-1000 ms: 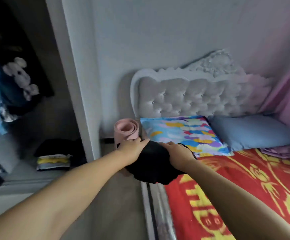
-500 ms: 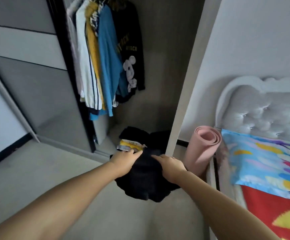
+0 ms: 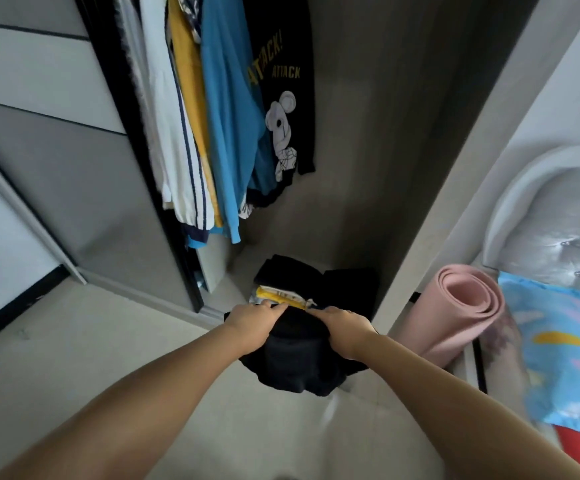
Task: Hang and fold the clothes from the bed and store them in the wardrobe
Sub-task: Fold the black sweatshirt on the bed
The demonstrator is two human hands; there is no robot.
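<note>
A grey sliding door (image 3: 84, 188) stands at left, beside shirts (image 3: 205, 126) hanging in the open wardrobe (image 3: 368, 150). On its floor lies a folded pile (image 3: 281, 292). Over the pale floor (image 3: 91, 348), the left hand (image 3: 252, 322) and right hand (image 3: 342, 329) grip a folded black garment (image 3: 299, 362). A rolled pink mat (image 3: 461, 310) and the bed (image 3: 565, 341) sit right.

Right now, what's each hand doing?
Left hand: grips the folded black garment.
Right hand: grips the same garment.
</note>
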